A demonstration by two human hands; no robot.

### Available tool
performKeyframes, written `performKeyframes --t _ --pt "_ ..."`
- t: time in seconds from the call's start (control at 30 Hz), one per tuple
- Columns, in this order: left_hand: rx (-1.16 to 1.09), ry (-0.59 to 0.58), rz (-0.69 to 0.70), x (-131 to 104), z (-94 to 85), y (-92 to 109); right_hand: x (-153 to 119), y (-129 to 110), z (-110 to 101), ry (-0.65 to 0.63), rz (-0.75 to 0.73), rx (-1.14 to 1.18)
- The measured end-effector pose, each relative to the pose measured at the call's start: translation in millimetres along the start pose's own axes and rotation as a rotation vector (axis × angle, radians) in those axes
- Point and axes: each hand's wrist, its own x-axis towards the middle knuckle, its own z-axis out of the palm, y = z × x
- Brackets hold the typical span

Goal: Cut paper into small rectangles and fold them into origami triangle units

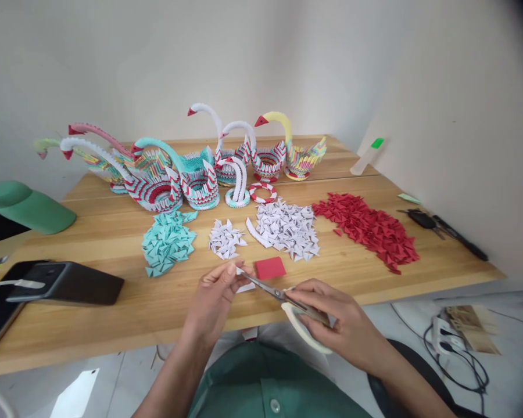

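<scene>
okay, left hand (211, 299) was pinching a small white paper piece (239, 270) between thumb and fingers; piece sat just left of the flat red paper rectangle (271, 267). right hand (326, 313) was wrapped round the cream-handled steel scissors (280, 295), on the near side of the red rectangle, blades pointing at the white piece. couldn't tell if the blades touched it. another white paper slip (246, 287) showed just left of and nearer than the rectangle; held or lying, couldn't tell.

handling, judged: white piece likely very light, thin, fairly crisp, easy to crease, not slippery; best held by an edge, clear of the blades. scissors likely stiff and heavier, best taken by the loops.

counts: one scissors, one red rectangle, two white bits at the left hand. four piles of folded paper triangles, too many to count singly: one teal pile (168, 244) left of the rectangle, one small white pile (225, 239) beyond-left, one large white pile (290, 226) beyond, one crimson pile (370, 229) beyond-right. one curved white paper strip (257, 233) beyond it. farther beyond: seven folded-paper swans (200, 191), one white neck on a ring (239, 186), one loose red-and-white ring (262, 193).
</scene>
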Motion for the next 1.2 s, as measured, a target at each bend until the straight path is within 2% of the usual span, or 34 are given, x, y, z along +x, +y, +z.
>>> performKeyframes --t 0.13,0.3,0.47,0.67,0.9,1.2 --pt "0.160 0.049 0.074 -2 1.9 1 -1 -3 9 0.102 -0.115 -0.169" --pt "0.171 0.057 0.113 0 0.8 -2 -3 -1 21 0.156 -0.153 -0.289" --pt "0.206 0.048 0.112 0 1.1 -1 1 -1 23 0.149 -0.042 -0.095" --pt "0.076 0.010 0.050 -1 1.8 1 10 -8 20 0.060 0.154 0.102" --pt "-0.019 0.055 0.008 3 -5.2 3 12 -10 17 0.027 0.242 0.208" --pt "-0.099 -0.010 -0.063 0 -2.7 5 12 -7 15 -0.031 0.296 0.294"
